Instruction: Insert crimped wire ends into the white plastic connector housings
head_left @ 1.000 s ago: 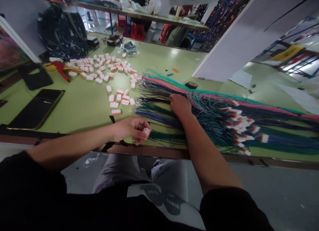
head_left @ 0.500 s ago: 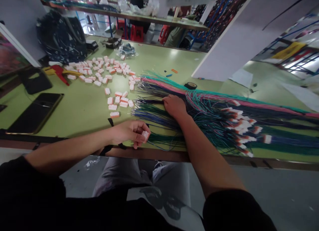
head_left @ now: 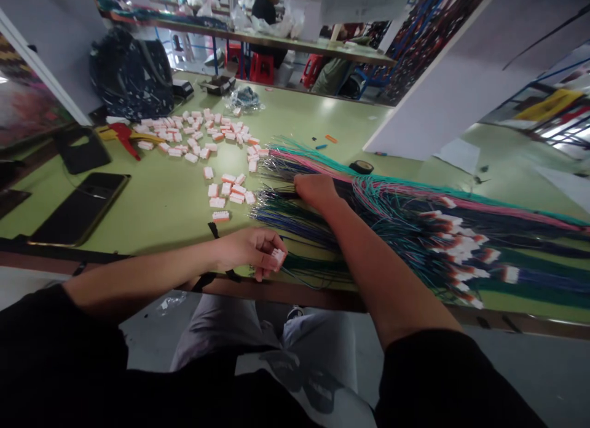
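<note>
While gripping a white connector (head_left: 278, 256) in the left hand (head_left: 251, 249), touching dark wires (head_left: 282, 194) at two o'clock with the right hand (head_left: 317, 191). Cannot tell whether pinching any.

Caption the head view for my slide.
Left hand holds a connector; right hand is at the wires.

White pillar (head_left: 442, 83) | grey floor (head_left: 553, 372) | red stools (head_left: 262, 68) (three visible) by rear bench (head_left: 304, 43) | glare (head_left: 328, 104) on green tabletop (head_left: 161, 200)

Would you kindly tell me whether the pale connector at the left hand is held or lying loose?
Held: the left hand pinches the pale connector between its thumb and fingers.
</note>
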The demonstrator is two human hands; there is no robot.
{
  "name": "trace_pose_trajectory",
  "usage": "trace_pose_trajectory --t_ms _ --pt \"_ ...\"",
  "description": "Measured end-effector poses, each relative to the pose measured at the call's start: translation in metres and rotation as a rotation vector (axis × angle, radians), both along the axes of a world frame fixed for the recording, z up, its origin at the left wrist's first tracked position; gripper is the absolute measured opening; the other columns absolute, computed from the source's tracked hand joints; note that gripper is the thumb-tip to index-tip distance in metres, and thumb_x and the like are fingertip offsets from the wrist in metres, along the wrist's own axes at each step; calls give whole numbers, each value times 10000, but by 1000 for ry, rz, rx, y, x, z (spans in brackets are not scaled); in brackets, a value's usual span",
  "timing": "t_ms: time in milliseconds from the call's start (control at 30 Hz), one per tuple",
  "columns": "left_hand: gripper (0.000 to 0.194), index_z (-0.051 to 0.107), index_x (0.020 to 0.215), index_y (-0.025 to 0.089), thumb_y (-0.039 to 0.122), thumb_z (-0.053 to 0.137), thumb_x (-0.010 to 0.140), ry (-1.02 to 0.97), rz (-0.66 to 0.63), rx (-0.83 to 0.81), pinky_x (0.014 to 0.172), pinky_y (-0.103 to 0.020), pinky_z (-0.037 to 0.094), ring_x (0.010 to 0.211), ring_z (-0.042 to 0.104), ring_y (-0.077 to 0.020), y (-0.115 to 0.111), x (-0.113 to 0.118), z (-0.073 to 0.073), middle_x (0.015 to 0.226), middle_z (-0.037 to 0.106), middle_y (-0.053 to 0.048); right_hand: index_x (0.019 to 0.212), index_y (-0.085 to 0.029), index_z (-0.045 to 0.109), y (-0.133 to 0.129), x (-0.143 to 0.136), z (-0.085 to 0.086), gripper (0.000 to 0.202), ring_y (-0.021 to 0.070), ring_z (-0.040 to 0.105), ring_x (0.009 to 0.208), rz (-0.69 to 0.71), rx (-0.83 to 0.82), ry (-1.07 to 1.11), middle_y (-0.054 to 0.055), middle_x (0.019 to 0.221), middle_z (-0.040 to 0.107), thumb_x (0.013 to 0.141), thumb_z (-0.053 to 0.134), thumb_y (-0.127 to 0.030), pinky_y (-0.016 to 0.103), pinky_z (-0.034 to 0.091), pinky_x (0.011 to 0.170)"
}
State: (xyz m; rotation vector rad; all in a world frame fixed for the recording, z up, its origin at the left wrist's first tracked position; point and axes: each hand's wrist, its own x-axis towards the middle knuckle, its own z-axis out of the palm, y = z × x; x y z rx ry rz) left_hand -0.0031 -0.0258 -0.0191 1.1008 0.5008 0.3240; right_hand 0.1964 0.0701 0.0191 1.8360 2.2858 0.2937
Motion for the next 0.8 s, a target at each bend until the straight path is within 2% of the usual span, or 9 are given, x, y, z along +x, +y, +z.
trace_pose_trajectory --t_ms 100,200,300,367,467,600,800 --pt "411 540 842 145 323 804 583 -5 24 -8 428 -209 452 492 561 -89 0 1 -1 639 615 21 972 -85 686 -3 8 5 301 298 623 946 -115 125 99 217 1014 682 809 445 -163 350 432 730" --pt "428 541 833 136 329 815 567 -8 49 -10 450 -213 462 501 566 -85 1 1 -1 645 621 15 962 -105 673 -12 19 11 282 244 630 843 -213 186 431 151 925 700 785 465 -177 330 448 710" --pt "390 539 852 137 290 795 600 -6 66 8 448 -203 456 512 571 -82 2 -2 2 669 629 9 1000 -136 657 -28 24 13 288 170 611 715 -60 128 825 59 834 701 772 497 -211 288 456 665" --pt "342 537 878 142 242 764 642 13 64 36 449 -202 457 525 583 -86 3 -4 6 688 631 6 952 -164 676 -42 22 14 258 149 597 694 80 80 970 30 830 700 757 542 -265 273 451 648" --pt "275 539 888 147 181 717 681 42 90 72 463 -203 461 537 589 -86 6 -5 11 695 629 11 850 -191 697 -61 13 15 204 144 595 706 222 18 1021 17 821 704 755 566 -314 265 439 645" --pt "227 542 872 144 155 688 699 49 206 79 470 -192 449 539 582 -77 10 -3 14 684 624 17 805 -188 686 -78 3 13 166 128 588 682 351 -52 1005 17 795 701 773 541 -263 245 418 618" --pt "277 534 887 149 154 718 679 34 303 44 486 -201 456 542 594 -89 18 -5 15 663 619 28 768 -177 661 -85 2 8 151 102 534 593 446 -119 1021 8 696 647 797 542 -264 221 380 558"
